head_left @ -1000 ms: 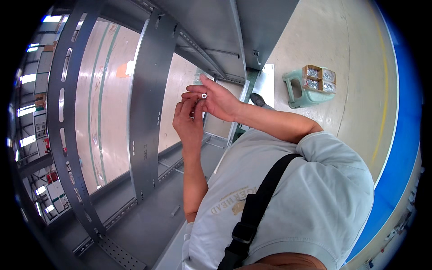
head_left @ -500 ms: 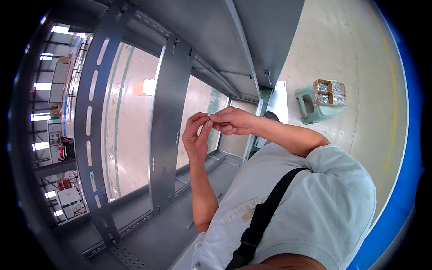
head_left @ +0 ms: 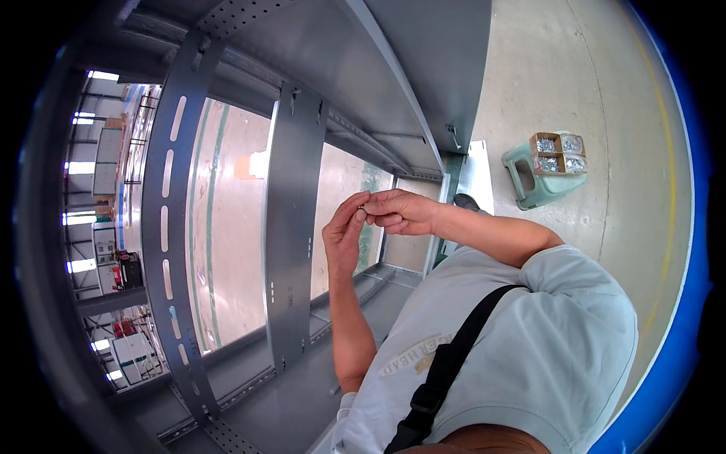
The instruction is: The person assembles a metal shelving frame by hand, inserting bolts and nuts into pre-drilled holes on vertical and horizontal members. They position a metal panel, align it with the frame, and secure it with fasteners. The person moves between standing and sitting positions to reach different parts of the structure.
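Both hands meet at the fingertips in front of the grey metal cabinet frame. My left hand is raised from below, its thumb and fingers pinched together. From the right comes my right hand, its thumb and forefinger pinched against the left fingertips and its other fingers curled. A small piece, apparently metal, shows between the fingertips. It is mostly covered, and its kind cannot be made out. Behind the hands stands a flat grey upright of the frame.
On the right, a pale green plastic stool carries a divided cardboard box of small metal fasteners in bags. A slotted grey upright stands at left. A grey panel rises at the top. A dark shoe shows beside the frame.
The whole view has shifted a little, so frame, stool and hands appear slightly farther right. My hands stay together at the fingertips, with the fingers slightly rearranged around the small piece.
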Demonstrator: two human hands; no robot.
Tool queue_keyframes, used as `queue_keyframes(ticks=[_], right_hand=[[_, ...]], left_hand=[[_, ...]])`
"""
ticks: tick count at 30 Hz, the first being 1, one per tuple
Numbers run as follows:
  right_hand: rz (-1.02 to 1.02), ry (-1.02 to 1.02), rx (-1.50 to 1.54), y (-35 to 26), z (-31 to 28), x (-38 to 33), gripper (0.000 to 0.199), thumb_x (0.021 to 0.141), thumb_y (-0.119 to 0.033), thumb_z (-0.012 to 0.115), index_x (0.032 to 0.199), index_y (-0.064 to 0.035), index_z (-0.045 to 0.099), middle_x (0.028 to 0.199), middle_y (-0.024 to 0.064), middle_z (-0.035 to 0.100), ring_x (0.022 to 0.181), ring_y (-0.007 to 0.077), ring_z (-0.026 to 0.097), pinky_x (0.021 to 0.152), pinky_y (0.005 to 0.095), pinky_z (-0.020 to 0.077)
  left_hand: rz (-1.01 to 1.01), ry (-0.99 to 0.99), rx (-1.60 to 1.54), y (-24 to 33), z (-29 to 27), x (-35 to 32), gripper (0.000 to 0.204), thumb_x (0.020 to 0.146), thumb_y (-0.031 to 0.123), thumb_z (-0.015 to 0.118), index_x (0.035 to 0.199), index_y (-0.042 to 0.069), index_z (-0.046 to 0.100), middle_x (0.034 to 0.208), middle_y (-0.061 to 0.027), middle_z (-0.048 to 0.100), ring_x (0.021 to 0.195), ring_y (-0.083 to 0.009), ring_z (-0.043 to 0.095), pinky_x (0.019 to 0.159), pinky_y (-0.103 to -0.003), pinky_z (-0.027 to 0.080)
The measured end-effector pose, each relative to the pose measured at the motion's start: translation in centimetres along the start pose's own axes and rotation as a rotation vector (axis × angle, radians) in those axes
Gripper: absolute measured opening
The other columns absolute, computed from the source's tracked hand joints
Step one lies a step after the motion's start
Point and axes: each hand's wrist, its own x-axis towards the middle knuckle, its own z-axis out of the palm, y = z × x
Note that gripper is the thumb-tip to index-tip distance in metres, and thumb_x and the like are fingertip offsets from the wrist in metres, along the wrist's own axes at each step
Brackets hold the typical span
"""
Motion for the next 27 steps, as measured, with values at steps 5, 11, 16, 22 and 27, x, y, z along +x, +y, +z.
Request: queue_keyframes(ticks=[5,11,16,22,27], right_hand=[[-0.028,0.03,0.021,0.2,-0.4,0.4,0.014,0.099,-0.02,0.066,0.099,-0.008,0.058,0.088,0.0011,0.061,0.055,0.0009,0.038,0.042,0.0166,0.0249],[-0.052,0.015,0.05,0.2,0.1,0.7,0.009,0.099,-0.016,0.065,0.099,-0.009,0.06,0.087,0.0009,0.062,0.054,0.0014,0.038,0.043,0.0162,0.0267],[-0.078,-0.028,0.072,0.3,0.1,1.2,0.007,0.1,-0.016,0.064,0.101,-0.0094,0.062,0.088,0.0003,0.062,0.054,0.0018,0.037,0.044,0.0167,0.0276],[-0.067,0.035,0.004,-0.1,0.7,0.9,0.012,0.099,-0.019,0.066,0.1,-0.0071,0.065,0.085,-0.0001,0.062,0.054,0.0027,0.037,0.044,0.0181,0.027],[-0.171,0.132,-0.197,-0.3,1.9,0.2,0.018,0.098,-0.022,0.067,0.102,-0.0041,0.07,0.08,0.001,0.062,0.053,0.0031,0.039,0.043,0.0211,0.0236]], left_hand=[[-0.004,0.004,0.058,-0.9,0.4,0.4,0.031,0.102,0.013,0.057,0.13,0.001,0.064,0.133,-0.013,0.064,0.125,-0.0208,0.057,0.11,-0.035,0.04],[0.037,-0.001,0.071,0.0,0.6,0.2,0.035,0.102,0.012,0.056,0.135,-0.001,0.06,0.137,-0.0136,0.061,0.129,-0.0212,0.054,0.112,-0.036,0.039],[0.051,0.01,0.012,0.9,0.7,0.1,0.038,0.099,0.007,0.06,0.136,0.0,0.059,0.136,-0.0143,0.062,0.125,-0.0213,0.057,0.108,-0.034,0.043],[0.105,0.031,0.157,0.6,-0.4,0.4,0.03,0.099,0.006,0.061,0.128,0.0,0.066,0.128,-0.0136,0.067,0.116,-0.0194,0.062,0.101,-0.032,0.048],[0.18,0.109,0.471,1.7,-0.3,0.7,0.024,0.1,0.005,0.06,0.121,0.002,0.07,0.115,-0.0133,0.07,0.106,-0.0176,0.065,0.092,-0.03,0.051]])
